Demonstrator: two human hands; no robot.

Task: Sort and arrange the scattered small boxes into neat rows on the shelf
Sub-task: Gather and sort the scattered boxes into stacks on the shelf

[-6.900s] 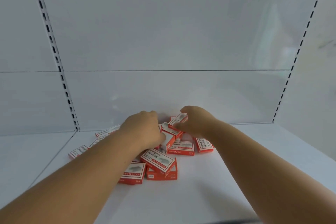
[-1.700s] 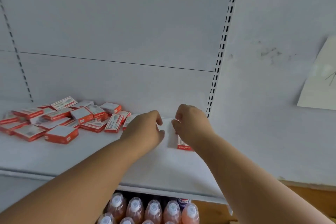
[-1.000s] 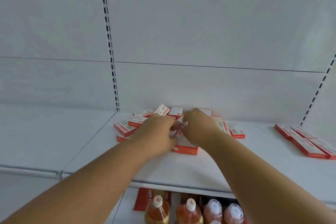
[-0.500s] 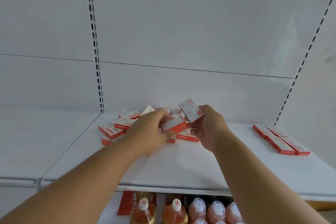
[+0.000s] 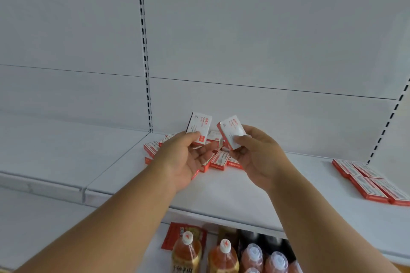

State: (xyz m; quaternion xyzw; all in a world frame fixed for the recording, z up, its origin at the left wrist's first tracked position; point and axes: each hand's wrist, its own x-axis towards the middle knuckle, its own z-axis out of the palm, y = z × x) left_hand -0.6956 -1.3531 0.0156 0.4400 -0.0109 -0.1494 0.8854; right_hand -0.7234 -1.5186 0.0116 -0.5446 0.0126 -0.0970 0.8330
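Left hand [image 5: 185, 157] pinches one small box [image 5: 199, 127]; right hand [image 5: 258, 157] pinches another box [image 5: 231, 132], both raised printed-face-up, apparently to match orientation. Scattered pile [image 5: 218, 159] lies beneath on the shelf [image 5: 233, 193]; started row [image 5: 368, 180] sits far right.

Bottles [image 5: 224, 257] with white caps stand in a row; a red packet [image 5: 175, 236] lies just behind the leftmost.

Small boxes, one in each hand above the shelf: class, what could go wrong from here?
1. The left hand and right hand each pinch a box by one end only; either might slip onto the loose pile.
2. The neat row lies near the shelf front edge, so a careless placement could nudge boxes off.
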